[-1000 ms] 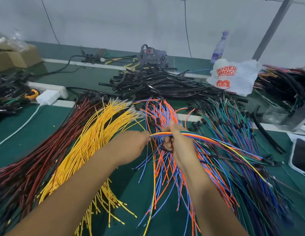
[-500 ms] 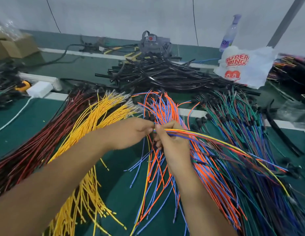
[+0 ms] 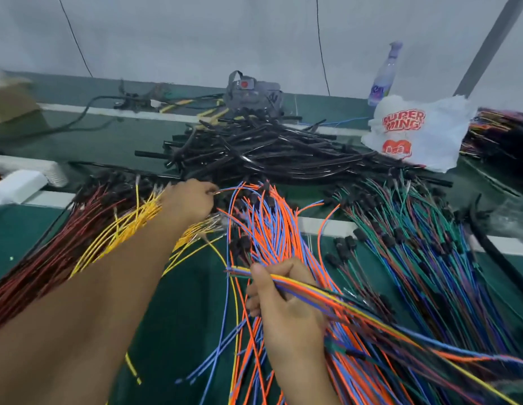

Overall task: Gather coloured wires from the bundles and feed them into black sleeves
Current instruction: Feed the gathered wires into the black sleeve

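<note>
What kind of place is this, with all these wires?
Probably a wire-harness assembly bench in a small workshop: sorted bundles of yellow wires and orange and blue wires cover the green table, beside a heap of black sleeves.

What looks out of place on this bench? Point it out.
Only minor things: a white food bag and a spray bottle sit among the wiring at the back right. A few yellow wires stray from their bundle across the red wires. Nothing looks damaged.

printed plastic bag (image 3: 415, 135), spray bottle (image 3: 384, 76), cardboard box (image 3: 8, 102)
</note>
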Tool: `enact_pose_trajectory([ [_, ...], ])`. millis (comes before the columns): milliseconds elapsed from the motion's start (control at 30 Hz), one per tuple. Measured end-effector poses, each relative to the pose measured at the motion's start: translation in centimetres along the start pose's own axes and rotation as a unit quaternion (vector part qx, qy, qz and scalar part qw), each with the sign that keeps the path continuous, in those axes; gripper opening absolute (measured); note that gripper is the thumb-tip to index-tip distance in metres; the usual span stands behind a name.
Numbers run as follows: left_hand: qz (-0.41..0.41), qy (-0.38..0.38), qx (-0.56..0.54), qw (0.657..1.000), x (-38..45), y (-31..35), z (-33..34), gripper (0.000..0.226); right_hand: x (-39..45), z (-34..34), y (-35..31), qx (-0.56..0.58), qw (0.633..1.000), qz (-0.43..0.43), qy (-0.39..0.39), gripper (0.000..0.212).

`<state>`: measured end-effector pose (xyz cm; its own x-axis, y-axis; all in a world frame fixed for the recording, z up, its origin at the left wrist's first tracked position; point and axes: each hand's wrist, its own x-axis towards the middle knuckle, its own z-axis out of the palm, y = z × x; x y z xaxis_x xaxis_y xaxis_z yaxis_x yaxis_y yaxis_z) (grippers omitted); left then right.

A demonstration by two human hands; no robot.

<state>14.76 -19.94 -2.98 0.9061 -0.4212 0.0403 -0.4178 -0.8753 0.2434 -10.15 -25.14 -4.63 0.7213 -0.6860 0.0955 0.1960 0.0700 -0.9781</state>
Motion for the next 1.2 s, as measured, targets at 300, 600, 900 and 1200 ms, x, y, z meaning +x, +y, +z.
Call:
enact_pose_trajectory([
  [300,-0.079,0.047,-0.159,0.983,2.8,2.9,-5.1,0.025,-0.2,-0.1,-0.1,0.01,0.999,0.019,-0.025,0.03],
  [600,-0.05,0.115,-0.737,0.664,-1.8,3.5,-12.8,0.03,-0.5,-0.3,-0.2,-0.037,0.998,-0.007,-0.04,0.022],
  [900,0.168,0.299,-0.498,0.797,-14.9,-0.2,-17.8,0.026,-0.1,-0.4,0.0,0.014,0.999,-0.043,-0.026,0.021],
  [1200,0.14,0.12,-0.005,0.983,-21.0,-1.4,-7.8,0.013,0.3,-0.3,0.1,0.051,0.998,-0.044,-0.019,0.022],
])
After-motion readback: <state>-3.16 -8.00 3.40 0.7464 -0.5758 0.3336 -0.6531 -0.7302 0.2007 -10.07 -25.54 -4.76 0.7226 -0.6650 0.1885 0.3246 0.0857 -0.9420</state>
